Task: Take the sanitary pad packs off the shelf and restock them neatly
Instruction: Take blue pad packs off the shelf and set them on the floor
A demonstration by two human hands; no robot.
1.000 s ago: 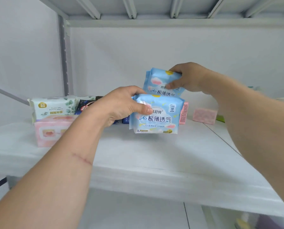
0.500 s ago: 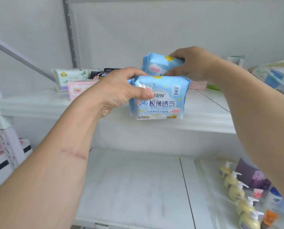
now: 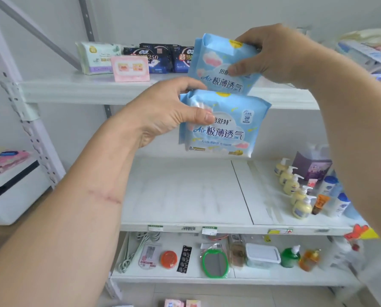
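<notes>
Hands each gripping a light-blue pad pack, left hand (image 3: 163, 114) holding lower pack (image 3: 225, 131), right hand (image 3: 271, 54) upper pack (image 3: 216, 63)

White top shelf (image 3: 74, 89) behind fingers (image 3: 198, 85), bearing green pack (image 3: 96, 57), pink pack (image 3: 130, 68), dark packs (image 3: 160, 57), middle shelf (image 3: 185, 196) below fingers, bottles (image 3: 296, 189) at right
</notes>
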